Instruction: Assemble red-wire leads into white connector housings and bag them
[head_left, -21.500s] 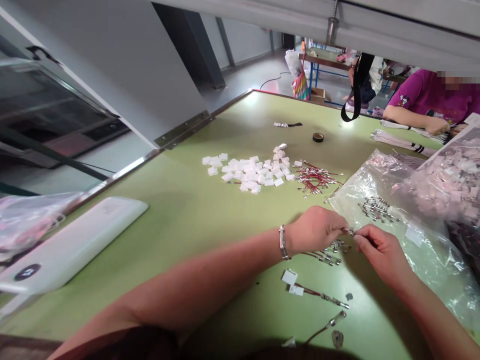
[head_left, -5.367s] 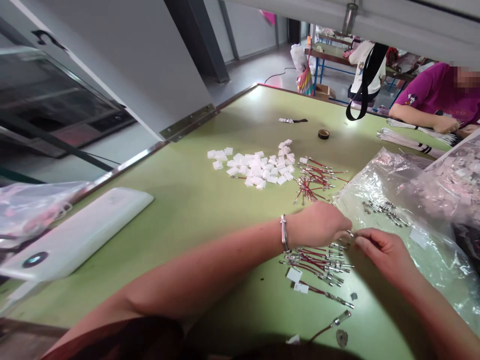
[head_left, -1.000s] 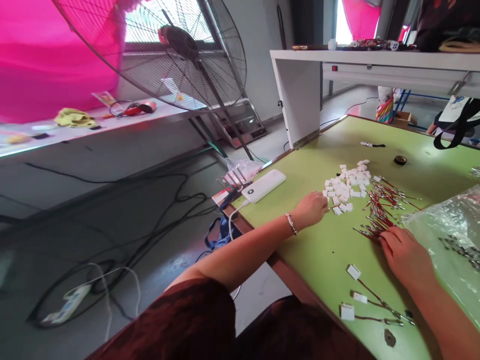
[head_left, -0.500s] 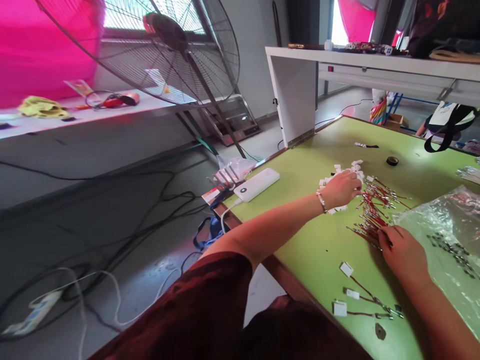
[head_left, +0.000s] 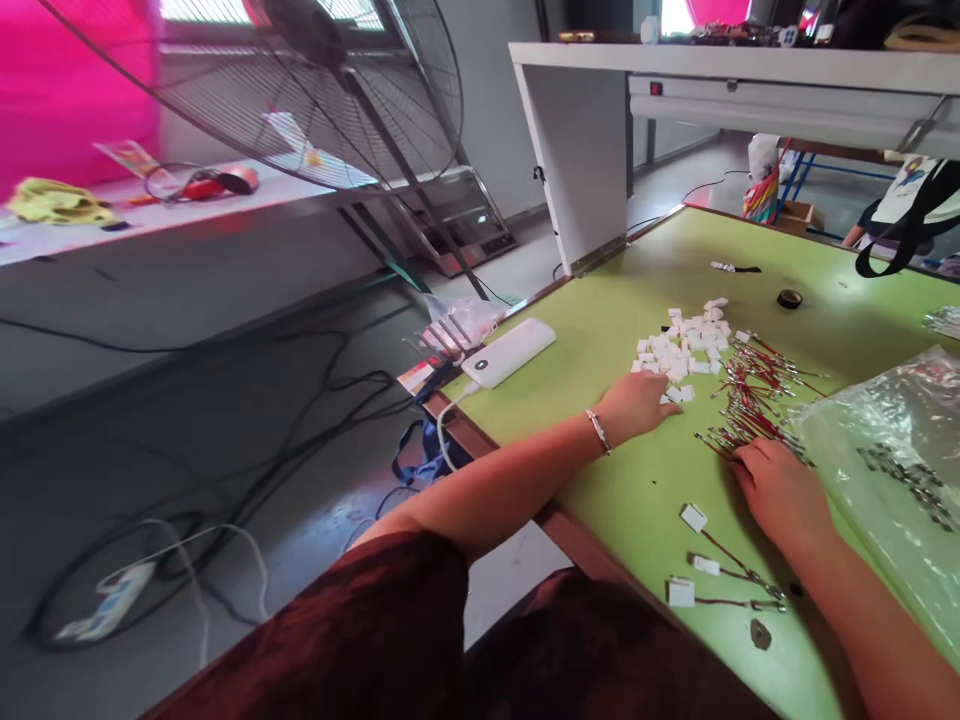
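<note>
1. Spreading wide underneath: green table (head_left: 645, 500), carrying everything.
2. Crowding the right edge: clear plastic bag (head_left: 885, 440) of metal terminals, just beside the wire pile, limp and slippery.
3. Lying near the table's left edge: white power bank (head_left: 508, 352), well apart from both hands.
4. Resting palm-down on the near end of the red wires (head_left: 750, 400): right hand (head_left: 780, 490), grasp hidden. Looking light and floppy, tangle-prone; best pinched at a stiff metal tip.
5. Reaching, fingers loosely curled, touching the pile of white connector housings (head_left: 686, 345): left hand (head_left: 637, 405), grip impossible to tell. Looking tiny, rigid, light; pinching by the flat sides.
</note>
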